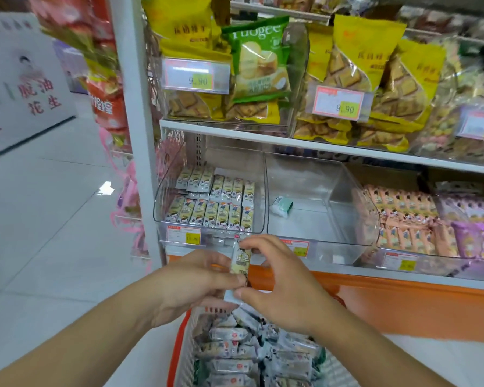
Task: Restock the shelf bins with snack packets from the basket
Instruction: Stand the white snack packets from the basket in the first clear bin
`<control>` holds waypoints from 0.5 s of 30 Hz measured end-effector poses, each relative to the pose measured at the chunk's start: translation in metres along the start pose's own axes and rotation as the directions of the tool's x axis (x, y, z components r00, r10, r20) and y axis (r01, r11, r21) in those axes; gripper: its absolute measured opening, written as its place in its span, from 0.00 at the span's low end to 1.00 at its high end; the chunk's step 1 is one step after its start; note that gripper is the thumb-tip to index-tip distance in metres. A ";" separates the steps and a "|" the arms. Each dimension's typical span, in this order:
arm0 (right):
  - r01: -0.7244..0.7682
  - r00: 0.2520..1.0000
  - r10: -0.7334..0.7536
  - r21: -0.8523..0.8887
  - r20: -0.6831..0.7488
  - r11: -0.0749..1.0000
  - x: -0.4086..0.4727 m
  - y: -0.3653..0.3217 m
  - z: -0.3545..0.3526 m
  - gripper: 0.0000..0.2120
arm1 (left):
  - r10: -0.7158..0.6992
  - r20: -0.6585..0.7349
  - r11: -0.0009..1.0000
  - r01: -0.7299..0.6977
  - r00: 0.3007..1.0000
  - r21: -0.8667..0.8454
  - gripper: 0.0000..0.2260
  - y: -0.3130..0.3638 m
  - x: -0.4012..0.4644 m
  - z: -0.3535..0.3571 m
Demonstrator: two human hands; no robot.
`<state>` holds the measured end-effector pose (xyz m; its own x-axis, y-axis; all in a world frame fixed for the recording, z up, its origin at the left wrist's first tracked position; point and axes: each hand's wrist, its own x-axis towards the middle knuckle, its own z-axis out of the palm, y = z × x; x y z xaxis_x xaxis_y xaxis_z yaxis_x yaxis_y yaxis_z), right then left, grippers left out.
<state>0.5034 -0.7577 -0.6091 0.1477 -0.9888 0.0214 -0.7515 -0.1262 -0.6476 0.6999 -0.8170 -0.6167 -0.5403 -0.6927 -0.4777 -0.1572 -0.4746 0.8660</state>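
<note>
From the head camera, both hands meet just above the basket (179,356), which stands on the floor below the shelf. The basket has an orange rim and white mesh walls, and it is full of small snack packets (235,342) in grey-white wrappers.

The left hand (196,286) and the right hand (280,286) hold together one small packet (239,261), upright, above the far end of the basket. The fingers of the left hand curl around its lower part from the left. The right hand pinches it: the fingertips are at the top edge and the thumb is at the bottom.

Right behind the held packet, on the lower shelf, is a clear bin (207,191) with neat rows of the same kind of packets standing in it. To the right of this bin is a second clear bin (319,202); it has only one green-white packet (282,206) lying in it. Farther right there are pink packets (403,216). Above the bins, the upper shelf carries yellow bags (375,68) and one green bag (259,60).
</note>
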 end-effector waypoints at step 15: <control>-0.118 0.977 0.135 0.108 -0.165 0.987 0.093 -0.018 -0.005 0.26 | 0.675 -0.155 0.376 -0.155 0.721 0.914 0.11 0.034 0.023 -0.082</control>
<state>0.5274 -0.8481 -0.5917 -0.0633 -0.9962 0.0592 -0.6899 0.0008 -0.7239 0.7493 -0.8936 -0.6105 -0.3672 -0.9044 0.2173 -0.7307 0.4251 0.5342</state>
